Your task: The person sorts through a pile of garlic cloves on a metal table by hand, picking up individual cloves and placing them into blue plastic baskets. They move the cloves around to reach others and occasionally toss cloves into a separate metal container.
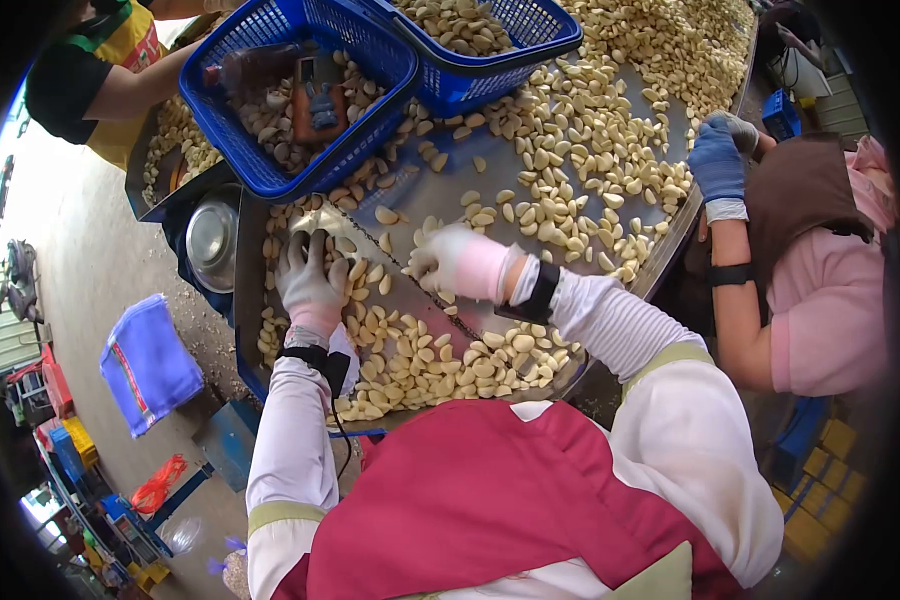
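Peeled garlic cloves (pixel 450 370) lie spread over a metal sorting table (pixel 440 185), with a thick band of them nearest my body. My left hand (pixel 313 280), in a pale glove with greyish fingers, rests among cloves by the table's left edge, its fingers spread. Over the middle of the table is my right hand (pixel 462 262), in a white and pink glove. It bends downward beside some cloves; motion blurs its fingers, so any clove in them cannot be made out. A dark chain-like line (pixel 395 262) runs across the metal between my hands.
A blue basket (pixel 385 135) holds cloves and an orange device (pixel 318 105); a second blue basket (pixel 510 75) with cloves adjoins it. A metal bowl (pixel 212 245) sits left. Co-workers' arms (pixel 727 240) are at right and upper left. A purple sack (pixel 150 365) lies on the floor.
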`<state>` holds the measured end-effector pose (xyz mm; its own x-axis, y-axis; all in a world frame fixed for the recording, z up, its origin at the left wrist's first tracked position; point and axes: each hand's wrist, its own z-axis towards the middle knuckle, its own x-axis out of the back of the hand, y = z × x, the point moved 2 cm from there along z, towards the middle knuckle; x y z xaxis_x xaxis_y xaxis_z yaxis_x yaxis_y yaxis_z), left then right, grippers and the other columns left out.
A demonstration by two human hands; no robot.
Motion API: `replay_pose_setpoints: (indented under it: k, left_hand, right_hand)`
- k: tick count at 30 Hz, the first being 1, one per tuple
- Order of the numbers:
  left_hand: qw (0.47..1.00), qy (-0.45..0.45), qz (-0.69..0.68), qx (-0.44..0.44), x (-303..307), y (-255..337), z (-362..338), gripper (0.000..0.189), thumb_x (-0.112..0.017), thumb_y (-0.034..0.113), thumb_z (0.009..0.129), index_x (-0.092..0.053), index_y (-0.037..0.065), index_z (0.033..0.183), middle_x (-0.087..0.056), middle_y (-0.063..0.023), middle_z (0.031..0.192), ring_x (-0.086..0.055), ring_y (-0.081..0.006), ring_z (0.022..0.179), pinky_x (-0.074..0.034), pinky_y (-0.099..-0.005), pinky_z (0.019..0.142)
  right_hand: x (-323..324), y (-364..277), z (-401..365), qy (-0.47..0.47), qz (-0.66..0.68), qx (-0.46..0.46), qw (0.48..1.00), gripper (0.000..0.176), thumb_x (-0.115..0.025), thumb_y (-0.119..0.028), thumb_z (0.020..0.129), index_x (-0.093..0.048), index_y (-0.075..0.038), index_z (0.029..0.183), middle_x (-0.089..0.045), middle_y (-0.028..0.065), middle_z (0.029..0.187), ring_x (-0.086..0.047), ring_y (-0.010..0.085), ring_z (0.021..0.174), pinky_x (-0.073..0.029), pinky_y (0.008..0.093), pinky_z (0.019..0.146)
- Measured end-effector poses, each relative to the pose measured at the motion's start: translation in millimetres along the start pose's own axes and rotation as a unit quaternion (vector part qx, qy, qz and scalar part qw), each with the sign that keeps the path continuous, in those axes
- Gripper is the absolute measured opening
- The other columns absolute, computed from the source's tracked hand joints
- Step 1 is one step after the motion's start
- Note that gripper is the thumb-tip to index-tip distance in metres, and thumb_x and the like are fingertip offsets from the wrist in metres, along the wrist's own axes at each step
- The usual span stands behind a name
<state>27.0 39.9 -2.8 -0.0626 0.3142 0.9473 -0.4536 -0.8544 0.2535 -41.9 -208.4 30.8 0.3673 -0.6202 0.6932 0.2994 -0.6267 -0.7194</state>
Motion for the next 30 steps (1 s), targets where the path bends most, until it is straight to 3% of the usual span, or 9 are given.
replay_pose_setpoints:
  k: [6,8,14,16,18,20,22,26,30]
  left_hand:
    - [0.997,0.038,-0.062,-0.002,32,31,-2,0.045,-0.071,0.031,0.080,-0.066,0.014,0.121,-0.056,-0.0195,0.127,-0.052,-0.0393,0.116,-0.044,-0.0478,0.096]
    - [0.976,-0.142,-0.074,-0.150,45,58,-11,0.013,-0.074,0.021,0.072,-0.074,0.013,0.081,-0.064,-0.0076,0.084,-0.061,-0.0308,0.086,-0.047,-0.0461,0.077]
    - [0.964,-0.178,0.055,-0.189,19,76,-45,0.013,-0.071,0.027,0.074,-0.071,0.014,0.074,-0.063,-0.0059,0.078,-0.063,-0.0295,0.079,-0.048,-0.0439,0.069]
    - [0.968,-0.196,-0.065,-0.140,24,79,-42,0.012,-0.070,0.021,0.077,-0.071,0.009,0.081,-0.064,-0.0090,0.078,-0.064,-0.0290,0.080,-0.051,-0.0419,0.072]
    - [0.961,-0.149,-0.223,-0.062,38,101,-31,0.014,-0.070,0.018,0.079,-0.071,0.006,0.086,-0.065,-0.0101,0.079,-0.065,-0.0271,0.080,-0.052,-0.0394,0.074]
    - [0.908,-0.037,-0.410,0.079,59,118,-25,0.021,-0.071,0.012,0.083,-0.069,0.000,0.100,-0.068,-0.0132,0.084,-0.066,-0.0220,0.077,-0.053,-0.0325,0.073]
    - [0.925,-0.060,-0.359,0.109,54,93,-26,0.019,-0.071,0.013,0.084,-0.070,0.000,0.097,-0.068,-0.0123,0.085,-0.066,-0.0217,0.074,-0.052,-0.0312,0.069]
    - [0.894,-0.315,-0.219,-0.233,45,92,-64,0.013,-0.076,0.018,0.073,-0.075,0.010,0.083,-0.067,-0.0095,0.080,-0.066,-0.0289,0.074,-0.053,-0.0403,0.069]
    - [0.892,-0.300,-0.076,-0.331,36,108,-75,0.011,-0.076,0.022,0.067,-0.073,0.016,0.076,-0.063,-0.0074,0.080,-0.063,-0.0304,0.078,-0.050,-0.0435,0.069]
  right_hand:
    - [-17,-23,-23,-0.057,-0.247,-0.106,0.962,0.018,-0.068,-0.010,0.075,-0.064,-0.008,0.092,-0.061,0.0101,0.093,-0.069,0.0290,0.087,-0.057,0.0385,0.068]
    - [-16,-26,-29,-0.046,-0.230,-0.105,0.966,0.015,-0.066,-0.009,0.078,-0.067,-0.006,0.094,-0.064,0.0127,0.096,-0.069,0.0304,0.090,-0.057,0.0391,0.070]
    - [-12,8,-31,0.055,-0.125,-0.062,0.989,0.017,-0.064,-0.018,0.088,-0.062,-0.003,0.097,-0.064,0.0104,0.091,-0.069,0.0227,0.074,-0.055,0.0335,0.059]
    - [7,-6,-35,-0.060,0.287,-0.244,0.924,0.024,-0.064,-0.028,0.092,-0.063,-0.005,0.098,-0.065,0.0056,0.091,-0.067,0.0155,0.071,-0.053,0.0312,0.056]
    - [-5,-15,-41,-0.024,0.375,-0.258,0.890,0.025,-0.063,-0.031,0.093,-0.066,-0.007,0.095,-0.063,0.0005,0.085,-0.064,0.0107,0.067,-0.050,0.0266,0.053]
    - [-13,-38,-46,0.017,0.652,-0.348,0.674,0.020,-0.065,-0.027,0.091,-0.066,-0.007,0.092,-0.063,0.0001,0.079,-0.063,0.0104,0.062,-0.048,0.0225,0.050]
    - [-23,-31,-42,-0.049,0.529,-0.323,0.783,0.019,-0.065,-0.026,0.093,-0.067,-0.007,0.096,-0.064,-0.0003,0.078,-0.061,0.0083,0.059,-0.044,0.0218,0.046]
    - [-27,-37,-52,-0.162,0.539,-0.265,0.783,0.018,-0.066,-0.023,0.092,-0.067,-0.006,0.096,-0.066,0.0008,0.079,-0.063,0.0092,0.061,-0.050,0.0220,0.050]
    - [-23,-23,-53,-0.162,0.592,-0.262,0.744,0.016,-0.073,-0.017,0.086,-0.065,-0.007,0.096,-0.066,0.0013,0.080,-0.064,0.0090,0.063,-0.051,0.0218,0.054]
